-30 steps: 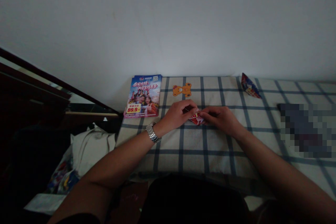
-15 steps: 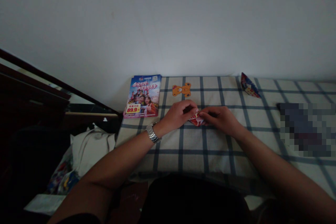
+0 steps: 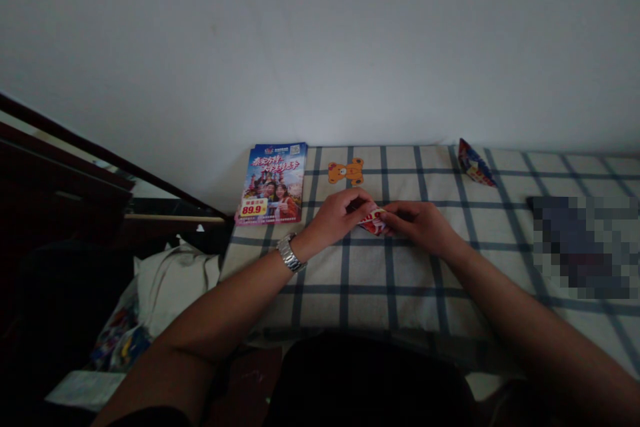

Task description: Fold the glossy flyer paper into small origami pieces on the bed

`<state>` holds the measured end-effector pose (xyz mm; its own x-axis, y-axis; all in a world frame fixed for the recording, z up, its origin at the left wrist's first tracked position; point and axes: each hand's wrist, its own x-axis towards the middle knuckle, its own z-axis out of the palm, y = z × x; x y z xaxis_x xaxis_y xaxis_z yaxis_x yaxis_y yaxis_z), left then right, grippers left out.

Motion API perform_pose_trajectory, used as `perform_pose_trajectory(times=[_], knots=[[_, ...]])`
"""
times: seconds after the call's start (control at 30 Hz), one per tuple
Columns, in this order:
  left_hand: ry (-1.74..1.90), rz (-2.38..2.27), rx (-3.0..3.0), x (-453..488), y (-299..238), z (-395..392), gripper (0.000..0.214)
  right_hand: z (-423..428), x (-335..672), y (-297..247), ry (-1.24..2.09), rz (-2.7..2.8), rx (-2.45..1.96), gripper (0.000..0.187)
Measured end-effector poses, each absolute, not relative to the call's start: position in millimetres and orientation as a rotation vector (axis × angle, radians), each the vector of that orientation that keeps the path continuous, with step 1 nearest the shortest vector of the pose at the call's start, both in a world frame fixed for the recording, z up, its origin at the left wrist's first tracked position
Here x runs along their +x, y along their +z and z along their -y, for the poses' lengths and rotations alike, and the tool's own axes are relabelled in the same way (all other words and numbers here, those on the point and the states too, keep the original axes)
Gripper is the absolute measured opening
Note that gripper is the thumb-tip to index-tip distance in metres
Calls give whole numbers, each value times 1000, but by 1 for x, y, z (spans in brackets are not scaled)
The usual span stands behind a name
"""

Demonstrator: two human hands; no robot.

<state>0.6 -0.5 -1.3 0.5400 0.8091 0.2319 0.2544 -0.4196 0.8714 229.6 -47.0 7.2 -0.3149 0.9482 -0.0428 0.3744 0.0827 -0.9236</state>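
A small folded paper (image 3: 373, 223), printed in red, white and yellow, is held between my two hands over the checked cloth (image 3: 367, 267). My left hand (image 3: 345, 215), with a metal watch (image 3: 291, 253) on its wrist, pinches the paper's left side between thumb and fingers. From the right, my right hand (image 3: 420, 227) grips its other edge, fingers bent and closed. Parts of the paper are hidden behind the fingers. Just beyond my hands is an orange bear figure (image 3: 345, 171) on the cloth.
A stack of printed flyers (image 3: 273, 183) lies at the cloth's left back corner. Near the wall (image 3: 380, 47), a folded paper piece (image 3: 476, 163) stands at the right. Further right is a dark, blurred-out object (image 3: 580, 247). A pale cloth bag (image 3: 173, 280) is low at the left.
The paper has turned a little between my fingers, and more of its printed face shows now. Both hands stay in nearly the same place, still gripping it.
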Motion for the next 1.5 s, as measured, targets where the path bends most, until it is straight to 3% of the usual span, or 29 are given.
perform_pose_trajectory(times=[0.97,1.3,1.5], knots=[[764,-875,2051,-2,-2,-1,29,43,230,15,1105,1664,-1356,33],[813,-900,2046,-1,-4,-1,24,41,232,7,1203,1619,-1311,34],[850,-883,1921,1,-2,1,32,43,229,7,1257,1480,-1252,36]])
